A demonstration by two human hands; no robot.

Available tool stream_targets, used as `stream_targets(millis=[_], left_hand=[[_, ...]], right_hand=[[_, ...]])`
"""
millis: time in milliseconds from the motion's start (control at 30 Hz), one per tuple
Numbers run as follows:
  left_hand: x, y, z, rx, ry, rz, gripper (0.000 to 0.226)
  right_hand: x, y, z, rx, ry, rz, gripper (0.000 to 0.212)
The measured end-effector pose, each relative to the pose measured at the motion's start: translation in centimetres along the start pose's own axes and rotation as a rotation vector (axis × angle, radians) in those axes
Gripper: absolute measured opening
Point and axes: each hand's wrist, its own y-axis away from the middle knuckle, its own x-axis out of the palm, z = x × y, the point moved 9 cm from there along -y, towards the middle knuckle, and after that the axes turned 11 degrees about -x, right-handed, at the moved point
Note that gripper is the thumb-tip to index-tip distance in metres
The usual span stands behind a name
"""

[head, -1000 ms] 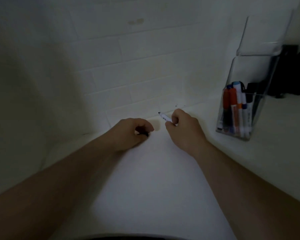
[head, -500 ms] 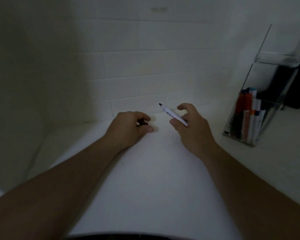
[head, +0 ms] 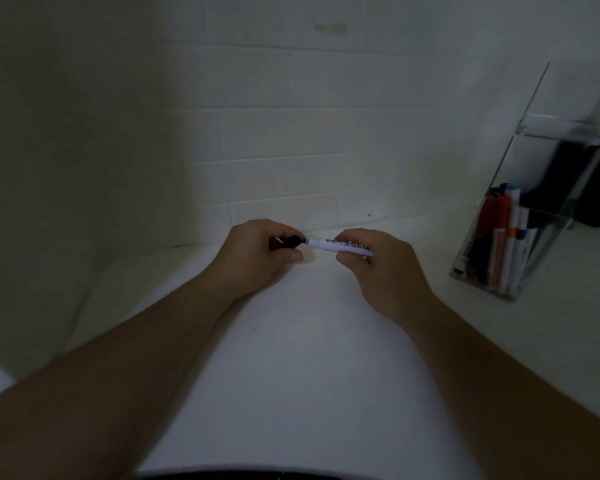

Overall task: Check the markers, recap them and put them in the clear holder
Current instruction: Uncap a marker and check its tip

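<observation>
My right hand (head: pixel 378 268) grips a white marker (head: pixel 329 245) that lies level, its dark tip pointing left. My left hand (head: pixel 257 258) pinches a black cap (head: pixel 291 241) whose mouth meets the marker's tip. Both hands hover over a white sheet (head: pixel 309 341) on the counter. The clear holder (head: pixel 548 237) stands at the right with several capped markers (head: pixel 499 237) upright in it, red, orange and blue among them.
A white tiled wall (head: pixel 291 133) runs close behind the hands and turns a corner at the left. Dark objects (head: pixel 596 202) sit behind the holder at the far right. The pale counter (head: pixel 551 341) stretches to the right of the sheet.
My right hand has turned the marker level and brought its tip left to the cap. My left hand has lifted the cap to meet it. The view has shifted slightly left.
</observation>
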Motion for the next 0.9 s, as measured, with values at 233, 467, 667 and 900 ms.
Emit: stream_targets(millis=[233, 467, 667, 900], left_hand=[[0.16, 0.00, -0.66, 0.097, -0.076, -0.015, 0.028], [-0.12, -0.25, -0.29, 0.096, -0.053, -0.037, 0.030], [0.24, 0.12, -0.88, 0.127, -0.038, 0.002, 0.028], [0.39, 0.29, -0.69, 0.093, 0.028, 0.025, 0.023]], right_hand=[[0.80, -0.16, -0.01, -0.094, 0.123, 0.079, 0.015], [0.37, -0.07, 0.12, -0.083, 0.082, 0.027, 0.015], [0.49, -0.02, 0.15, -0.090, 0.077, 0.035, 0.017], [0.45, -0.04, 0.18, -0.084, 0.078, 0.027, 0.015]])
